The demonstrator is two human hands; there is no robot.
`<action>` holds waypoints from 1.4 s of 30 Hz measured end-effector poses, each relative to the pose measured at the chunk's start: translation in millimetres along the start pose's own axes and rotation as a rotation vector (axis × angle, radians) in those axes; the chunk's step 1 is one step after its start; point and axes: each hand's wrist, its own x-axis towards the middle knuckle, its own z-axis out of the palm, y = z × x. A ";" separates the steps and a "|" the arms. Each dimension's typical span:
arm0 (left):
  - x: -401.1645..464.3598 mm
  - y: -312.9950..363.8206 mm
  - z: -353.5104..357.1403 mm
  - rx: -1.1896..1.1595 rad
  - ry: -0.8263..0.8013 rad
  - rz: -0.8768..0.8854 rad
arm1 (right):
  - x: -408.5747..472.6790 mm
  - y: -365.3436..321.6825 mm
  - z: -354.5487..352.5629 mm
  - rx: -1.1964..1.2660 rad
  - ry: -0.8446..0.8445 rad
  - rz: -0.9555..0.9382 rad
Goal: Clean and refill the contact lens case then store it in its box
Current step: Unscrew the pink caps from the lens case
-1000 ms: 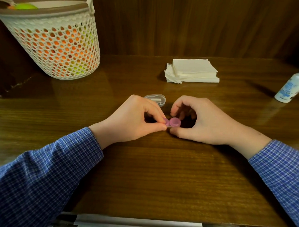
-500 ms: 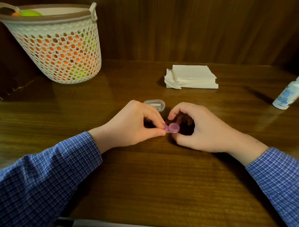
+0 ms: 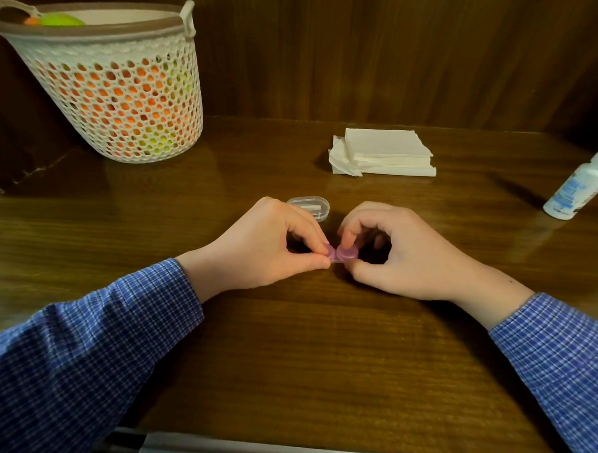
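Lens case (image 3: pixel 341 255), small, purple, two round caps side by side, sits mid-table (image 3: pixel 318 381); I see my left hand (image 3: pixel 265 249) pinching one end, right hand (image 3: pixel 402 254) pinching the other.

Basket (image 3: pixel 124 116) far left on table (image 3: pixel 284 362), napkins (image 3: pixel 383 154) behind centre, bottle (image 3: pixel 580 187) right.

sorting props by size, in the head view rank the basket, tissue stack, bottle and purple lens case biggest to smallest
1. basket
2. tissue stack
3. bottle, though the frame edge crops it
4. purple lens case, partly hidden by fingers
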 end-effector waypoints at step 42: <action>1.6 -4.2 1.2 -0.035 0.002 0.016 | 1.0 2.8 -14.4 0.197 0.038 0.060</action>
